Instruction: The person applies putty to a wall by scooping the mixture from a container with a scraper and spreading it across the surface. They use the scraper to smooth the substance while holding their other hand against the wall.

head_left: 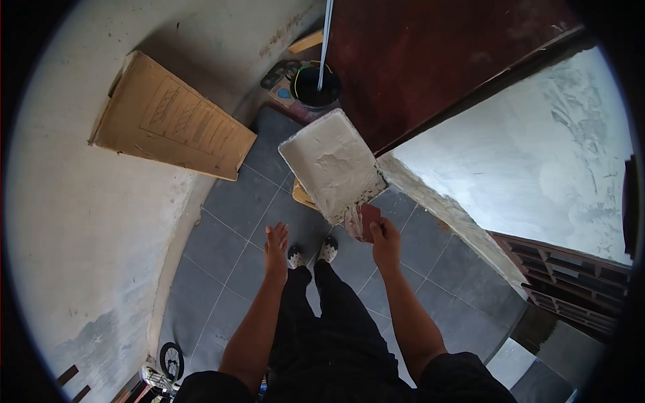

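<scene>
My right hand point(386, 243) grips a flat dark-red rectangular piece point(369, 220) between thumb and fingers. Beside that piece, on its left, shows something smeared with white paste point(352, 224); I cannot tell whether the same hand holds it. Both are right at the near corner of a pale rectangular tray point(301, 173) with a thick whitish paste point(339, 164) spread in it. Dark specks dot the tray's right edge. My left hand point(276, 243) is raised over the floor, fingers stretched out, holding nothing, a little to the left of the tray's near corner.
A large cardboard box point(181, 121) stands against the left wall. Beyond the tray is a black bucket point(314, 87) with a long pale stick point(325, 47) in it. A dark-red panel point(416, 60) and a white-smeared wall point(510, 154) flank the right. Grey tiles point(228, 221) cover the floor.
</scene>
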The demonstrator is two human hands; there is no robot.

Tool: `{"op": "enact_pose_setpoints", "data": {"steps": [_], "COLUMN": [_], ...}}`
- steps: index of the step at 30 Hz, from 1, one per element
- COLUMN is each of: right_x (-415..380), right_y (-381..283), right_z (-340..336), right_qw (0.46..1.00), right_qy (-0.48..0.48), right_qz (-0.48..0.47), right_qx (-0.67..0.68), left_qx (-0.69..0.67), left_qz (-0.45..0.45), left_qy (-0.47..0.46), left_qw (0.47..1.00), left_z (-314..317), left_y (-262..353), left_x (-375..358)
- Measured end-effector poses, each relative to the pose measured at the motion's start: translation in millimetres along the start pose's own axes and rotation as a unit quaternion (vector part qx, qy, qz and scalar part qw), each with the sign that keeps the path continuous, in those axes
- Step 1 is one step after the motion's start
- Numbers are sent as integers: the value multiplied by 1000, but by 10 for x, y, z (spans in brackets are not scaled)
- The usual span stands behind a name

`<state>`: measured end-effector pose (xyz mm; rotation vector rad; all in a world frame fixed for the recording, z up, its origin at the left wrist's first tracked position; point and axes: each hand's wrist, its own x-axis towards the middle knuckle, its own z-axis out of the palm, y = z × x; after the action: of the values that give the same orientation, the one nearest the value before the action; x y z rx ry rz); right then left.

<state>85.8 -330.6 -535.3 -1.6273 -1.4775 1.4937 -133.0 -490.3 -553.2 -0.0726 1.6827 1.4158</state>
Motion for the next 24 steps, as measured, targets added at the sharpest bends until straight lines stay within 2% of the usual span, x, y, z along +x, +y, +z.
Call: {"op": "enact_pose_setpoints", "data": {"steps": [2,5,10,15,24], "right_x": [267,650,987,1075,1078], "right_y": [6,372,700,792,860], "right_z": [256,627,1059,1241,1358], "right_qw": [985,983,977,973,969], "right_qy": [-8,-31,-55,-65,-79], "right_qz": [-62,-78,-74,-80,-70], "right_qx": [-163,-165,-193,-209,-224], "left_qx": [4,9,-18,-47,-71], "left_qz": [-55,-73,-122,-129,-133], "left_qy": [1,-41,-18,-11,-58], "left_qw": [998,996,992,990,987], "left_z": [54,120,408,529,533], "left_y": [-283,-706,-973,-1076,-1052], "left_x": [286,699,1207,1430,1532]}}
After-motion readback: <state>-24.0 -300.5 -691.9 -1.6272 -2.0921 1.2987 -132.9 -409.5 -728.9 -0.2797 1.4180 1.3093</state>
